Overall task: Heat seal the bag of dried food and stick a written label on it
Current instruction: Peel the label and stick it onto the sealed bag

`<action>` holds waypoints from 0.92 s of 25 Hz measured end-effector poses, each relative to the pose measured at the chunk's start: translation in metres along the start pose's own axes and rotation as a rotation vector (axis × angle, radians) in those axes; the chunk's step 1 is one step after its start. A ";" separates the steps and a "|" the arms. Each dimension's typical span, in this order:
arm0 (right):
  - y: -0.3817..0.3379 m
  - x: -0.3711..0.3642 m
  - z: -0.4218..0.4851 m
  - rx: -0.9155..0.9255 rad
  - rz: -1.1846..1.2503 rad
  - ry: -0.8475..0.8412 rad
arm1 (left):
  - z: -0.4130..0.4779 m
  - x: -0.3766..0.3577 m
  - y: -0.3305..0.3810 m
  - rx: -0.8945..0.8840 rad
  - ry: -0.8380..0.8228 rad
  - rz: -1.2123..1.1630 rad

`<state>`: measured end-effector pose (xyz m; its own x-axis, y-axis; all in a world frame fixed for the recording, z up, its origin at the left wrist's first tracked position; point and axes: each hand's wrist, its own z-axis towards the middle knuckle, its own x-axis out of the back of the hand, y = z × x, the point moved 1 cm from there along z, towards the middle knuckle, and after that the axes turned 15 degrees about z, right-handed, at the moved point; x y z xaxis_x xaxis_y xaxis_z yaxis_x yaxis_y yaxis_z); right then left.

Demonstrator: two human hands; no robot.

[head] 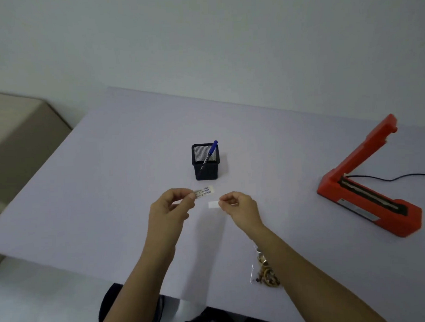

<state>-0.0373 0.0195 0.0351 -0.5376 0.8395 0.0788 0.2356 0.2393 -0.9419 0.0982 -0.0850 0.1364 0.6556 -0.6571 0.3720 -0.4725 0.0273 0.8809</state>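
Observation:
My left hand (171,207) pinches a small written label (205,191) by its left end and holds it above the table. My right hand (239,205) pinches a blank white strip (213,204), apart from the label. A clear bag of dried food (264,271) lies on the table under my right forearm, partly hidden by it. The red heat sealer (366,186) stands at the right with its arm raised.
A black mesh pen holder (205,167) with a blue pen (211,151) stands just beyond my hands. The sealer's black cord (400,177) runs off to the right. The pale table (111,176) ends at the left, with a beige box (20,133) beyond it.

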 end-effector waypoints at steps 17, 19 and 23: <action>0.046 0.088 -0.010 0.215 -0.218 0.326 | 0.043 -0.077 -0.036 0.180 -0.342 0.011; 0.060 0.124 -0.013 0.154 -0.269 0.320 | 0.047 -0.109 -0.035 0.138 -0.436 0.081; 0.077 0.152 -0.005 0.152 -0.374 0.127 | 0.058 -0.163 -0.038 0.069 -0.568 0.228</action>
<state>-0.0972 0.1681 -0.0236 -0.4575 0.7641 0.4548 -0.0838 0.4721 -0.8776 -0.0241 -0.0225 0.0252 0.1264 -0.9397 0.3177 -0.6132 0.1777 0.7697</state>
